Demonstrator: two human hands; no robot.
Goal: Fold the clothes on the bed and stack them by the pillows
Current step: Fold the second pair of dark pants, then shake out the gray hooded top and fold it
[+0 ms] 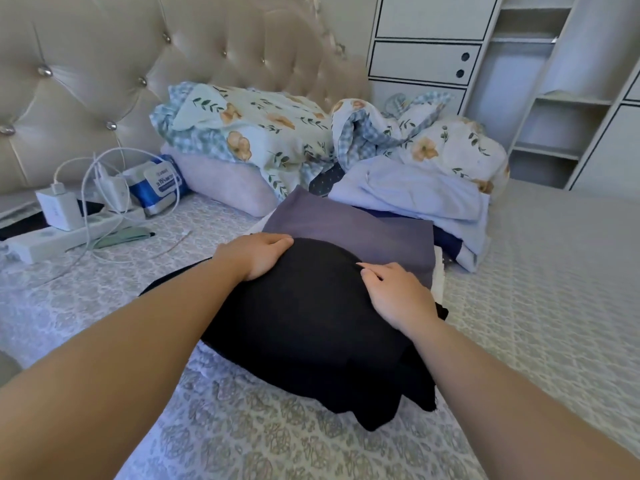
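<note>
Patterned grey bed under us, floral pillows at the headboard. Black folded garment sits mid-bed, its far edge overlapping a grey-purple folded garment just in front of the pillows. Our left hand lies flat on the black garment's far-left edge, fingers straight, gripping nothing. Our right hand presses its right side, fingers relaxed, index extended.

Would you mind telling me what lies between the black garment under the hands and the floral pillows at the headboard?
In the head view, a folded purple-grey garment lies between the black garment and the floral pillows.
</note>
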